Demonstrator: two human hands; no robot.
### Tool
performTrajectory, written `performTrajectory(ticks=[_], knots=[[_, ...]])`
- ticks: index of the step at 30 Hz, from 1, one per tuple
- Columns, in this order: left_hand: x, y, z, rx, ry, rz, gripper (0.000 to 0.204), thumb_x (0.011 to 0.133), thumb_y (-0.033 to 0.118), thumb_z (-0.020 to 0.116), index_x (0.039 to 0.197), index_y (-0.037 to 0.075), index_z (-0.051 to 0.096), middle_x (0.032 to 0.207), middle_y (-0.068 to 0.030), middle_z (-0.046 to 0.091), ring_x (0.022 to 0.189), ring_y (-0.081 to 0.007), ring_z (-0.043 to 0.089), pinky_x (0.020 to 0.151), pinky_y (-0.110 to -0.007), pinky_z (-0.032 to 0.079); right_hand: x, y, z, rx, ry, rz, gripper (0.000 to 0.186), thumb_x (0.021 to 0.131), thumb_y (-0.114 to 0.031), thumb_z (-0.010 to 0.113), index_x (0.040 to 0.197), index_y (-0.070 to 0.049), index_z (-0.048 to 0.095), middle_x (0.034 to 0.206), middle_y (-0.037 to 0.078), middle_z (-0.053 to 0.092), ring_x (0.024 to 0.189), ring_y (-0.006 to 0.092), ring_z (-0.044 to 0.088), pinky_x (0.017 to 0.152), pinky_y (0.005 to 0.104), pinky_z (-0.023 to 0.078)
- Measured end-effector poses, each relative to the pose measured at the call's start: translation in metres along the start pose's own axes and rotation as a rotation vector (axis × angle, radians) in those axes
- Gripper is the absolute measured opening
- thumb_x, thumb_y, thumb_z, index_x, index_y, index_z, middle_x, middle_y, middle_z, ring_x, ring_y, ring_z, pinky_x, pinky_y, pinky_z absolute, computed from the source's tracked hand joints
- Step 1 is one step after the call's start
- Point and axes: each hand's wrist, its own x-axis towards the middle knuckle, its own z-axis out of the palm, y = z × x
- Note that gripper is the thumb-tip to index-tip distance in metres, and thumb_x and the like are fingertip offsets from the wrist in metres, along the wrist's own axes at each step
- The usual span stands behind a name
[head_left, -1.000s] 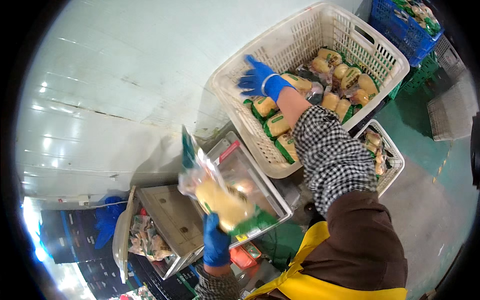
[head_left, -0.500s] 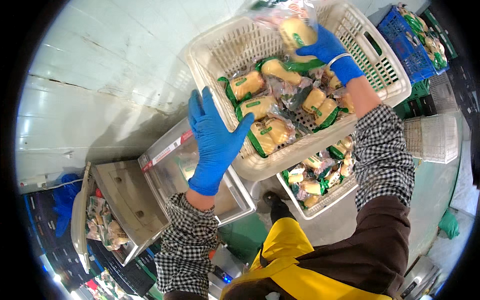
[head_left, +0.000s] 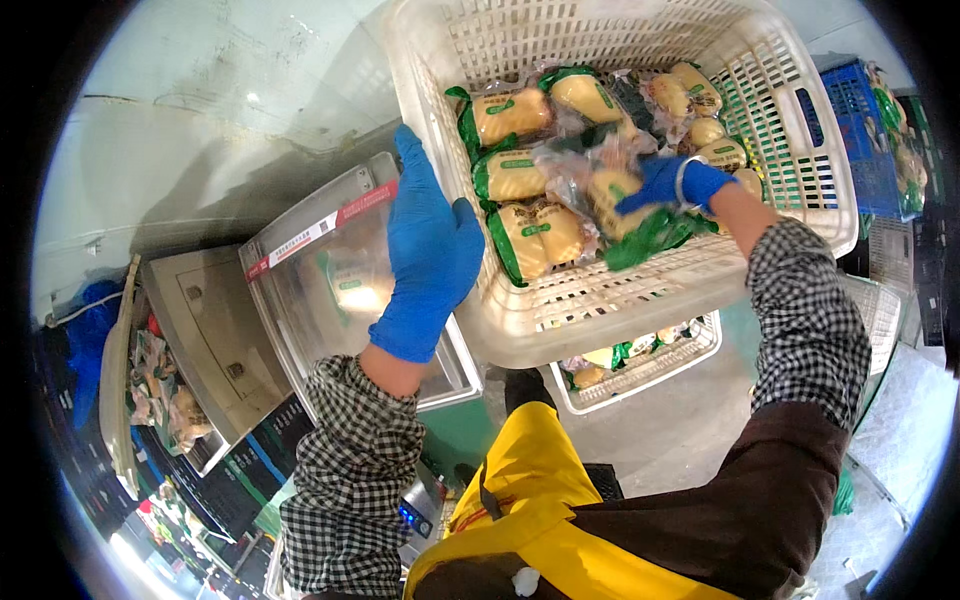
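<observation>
A white slatted basket (head_left: 640,318) stands before me, its bottom lined with several clear plastic packs of pale yellow food with green trim, such as this pack (head_left: 512,117) at the left. My right hand (head_left: 675,185), in a blue glove with a pale band at the wrist, is down inside the basket, closed on a food pack (head_left: 614,200); motion blurs its fingertips and the pack's green end. At the basket's left side is my left hand (head_left: 430,250), also blue-gloved, its fingers stretched out along the rim and holding nothing. Whether it touches the rim is unclear.
Below the basket, a second white basket (head_left: 640,385) holds more packs. To the left are a clear-lidded bin (head_left: 290,300) and a beige container (head_left: 215,340) by the wall. A blue crate (head_left: 850,140) with packs stands at the far right, near white baskets (head_left: 878,310).
My right hand has brought the food pack from above the far rim down among the others. The left hand's fingers have come closer together. My view has shifted, so the basket sits higher.
</observation>
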Motion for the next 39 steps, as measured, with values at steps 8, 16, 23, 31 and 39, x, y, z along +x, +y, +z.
performTrajectory(ticks=[8, 16, 23, 31, 39], knots=[[-0.002, -0.002, 0.009, -0.097, 0.026, -0.056, 0.081, 0.069, -0.003, 0.051, 0.137, -0.005, 0.007, 0.106, -0.0257, 0.052, 0.087, -0.0368, 0.055, 0.077, -0.043, 0.044, 0.028, -0.003, 0.062, -0.120, -0.120, -0.135, 0.061, 0.069, -0.048, 0.068, 0.101, 0.002, 0.053, 0.099, 0.022, 0.059, 0.090, 0.0298, 0.060, 0.073, 0.0380, 0.048], [-0.009, -0.018, -0.008, -0.160, 0.146, -0.155, 0.072, 0.071, 0.009, 0.059, 0.133, -0.004, 0.026, 0.100, -0.0260, 0.056, 0.084, -0.0348, 0.059, 0.072, -0.041, 0.047, 0.050, -0.043, 0.060, -0.252, -0.030, -0.292, 0.044, 0.074, -0.029, 0.069, 0.102, 0.002, 0.054, 0.094, 0.018, 0.061, 0.091, 0.0273, 0.059, 0.076, 0.0359, 0.048], [-0.182, -0.036, -0.088, -0.192, 0.378, 0.054, 0.071, 0.077, 0.040, 0.058, 0.129, -0.002, 0.034, 0.126, -0.0246, 0.040, 0.117, -0.0376, 0.039, 0.098, -0.045, 0.031, -0.020, -0.156, 0.002, -0.033, 0.376, -0.533, 0.039, 0.075, -0.025, 0.068, 0.100, 0.002, 0.055, 0.094, 0.016, 0.061, 0.089, 0.0250, 0.058, 0.076, 0.0344, 0.047], [-0.710, -0.121, -0.320, 0.484, 0.910, -1.230, 0.048, 0.071, 0.030, 0.065, 0.105, 0.001, 0.050, 0.102, -0.0204, 0.049, 0.097, -0.0383, 0.047, 0.086, -0.046, 0.037, -0.084, -0.365, 0.134, 0.340, 0.593, -0.837, 0.033, 0.077, -0.020, 0.067, 0.098, 0.002, 0.056, 0.092, 0.014, 0.061, 0.087, 0.0225, 0.058, 0.076, 0.0328, 0.047], [-1.150, -0.049, -0.359, 1.047, 1.632, -2.312, 0.057, 0.070, 0.032, 0.064, 0.108, -0.005, 0.044, 0.105, -0.0241, 0.050, 0.100, -0.0390, 0.047, 0.087, -0.044, 0.038, -0.117, -0.557, 0.279, 0.550, -0.126, -0.841, 0.026, 0.081, -0.014, 0.062, 0.100, 0.002, 0.058, 0.096, 0.013, 0.061, 0.090, 0.0208, 0.057, 0.080, 0.0310, 0.045]])
